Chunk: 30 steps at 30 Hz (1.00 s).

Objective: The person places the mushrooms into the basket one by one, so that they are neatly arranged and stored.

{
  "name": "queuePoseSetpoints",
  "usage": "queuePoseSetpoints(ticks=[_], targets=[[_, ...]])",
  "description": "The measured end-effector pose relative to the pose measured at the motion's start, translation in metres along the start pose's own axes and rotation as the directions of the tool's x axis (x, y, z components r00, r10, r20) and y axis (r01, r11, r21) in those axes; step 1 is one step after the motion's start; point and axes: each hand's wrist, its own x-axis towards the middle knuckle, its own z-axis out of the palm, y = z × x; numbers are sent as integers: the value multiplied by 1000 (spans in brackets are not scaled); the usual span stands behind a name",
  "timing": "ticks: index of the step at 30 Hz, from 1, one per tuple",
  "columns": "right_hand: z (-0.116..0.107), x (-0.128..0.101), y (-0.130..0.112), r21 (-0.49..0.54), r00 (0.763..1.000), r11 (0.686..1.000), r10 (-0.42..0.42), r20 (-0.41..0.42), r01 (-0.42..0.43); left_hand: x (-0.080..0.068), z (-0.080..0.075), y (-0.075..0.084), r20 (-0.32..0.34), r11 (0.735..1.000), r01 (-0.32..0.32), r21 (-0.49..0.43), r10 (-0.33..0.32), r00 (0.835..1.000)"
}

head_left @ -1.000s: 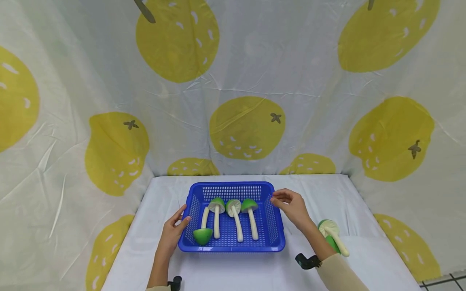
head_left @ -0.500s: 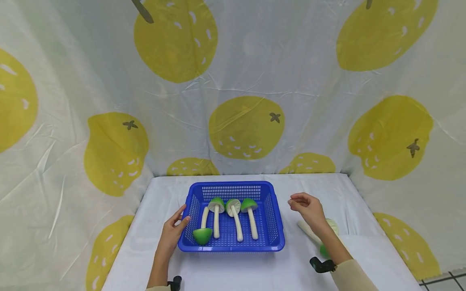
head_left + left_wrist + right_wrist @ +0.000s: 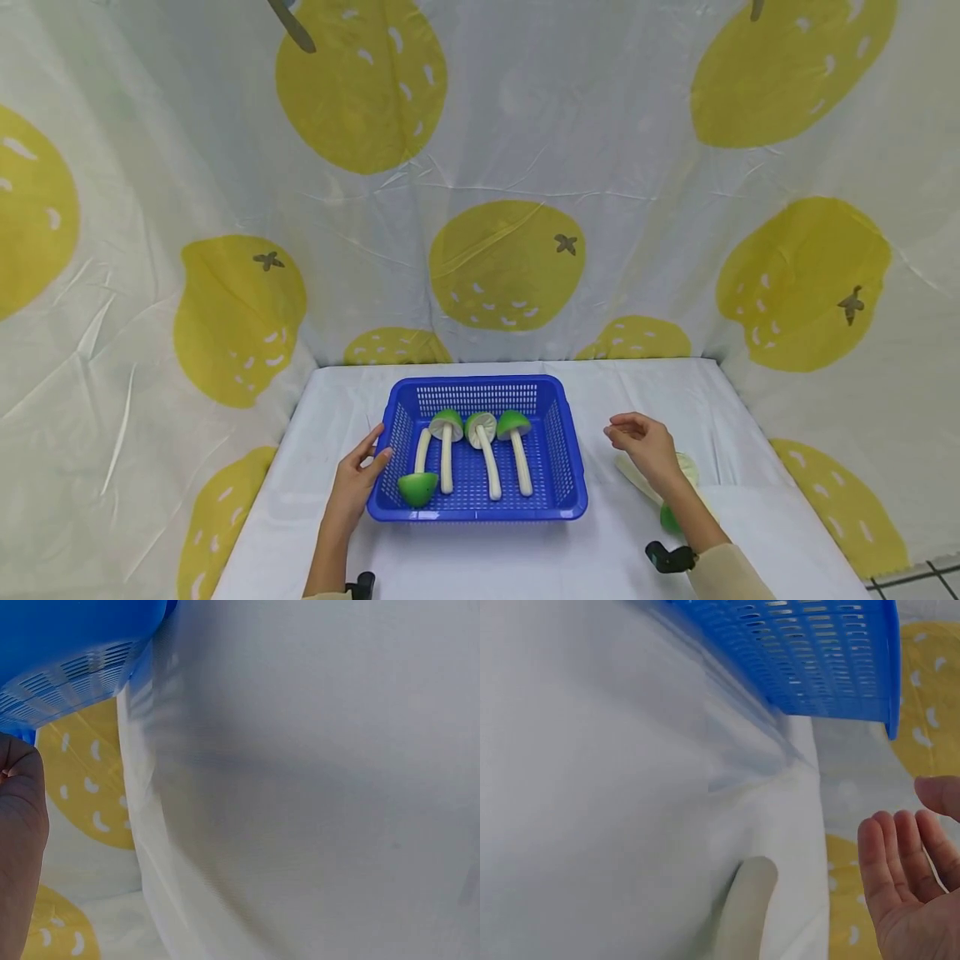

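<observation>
My left hand (image 3: 350,483) is at the left side of a blue plastic basket (image 3: 480,513), thumb over the rim and fingers along the outer wall. Inside the basket lie several toy mushrooms with green caps and white stems; one mushroom (image 3: 417,483) has its cap toward me, while another mushroom (image 3: 517,454) lies cap away at the right. My right hand (image 3: 648,450) hovers right of the basket with loosely bent fingers and nothing in them. Beneath it, partly hidden by the forearm, are a pale mushroom stem (image 3: 746,915) and a green cap (image 3: 670,520).
White cloth covers the table (image 3: 480,567). A curtain (image 3: 637,250) printed with yellow fruit hangs behind and on both sides. Grey floor tiles (image 3: 926,583) show at the lower right corner.
My right hand has moved away from the basket's right rim, rightward and slightly toward me. The mushroom by it now points its stem leftward. My left hand and the basket stay put.
</observation>
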Motion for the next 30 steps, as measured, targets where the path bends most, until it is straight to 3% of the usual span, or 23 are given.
queuePoseSetpoints(ticks=[21, 30], targets=[[-10, -2, 33, -159, 999, 987, 8, -40, -14, -1, 1, -1, -9, 1000, -16, 20, 16, 1000], [-11, -4, 35, -254, 1000, 967, -5, 9, 7, -1, 1, 0, -8, 1000, 2, 13, -2, 1000]])
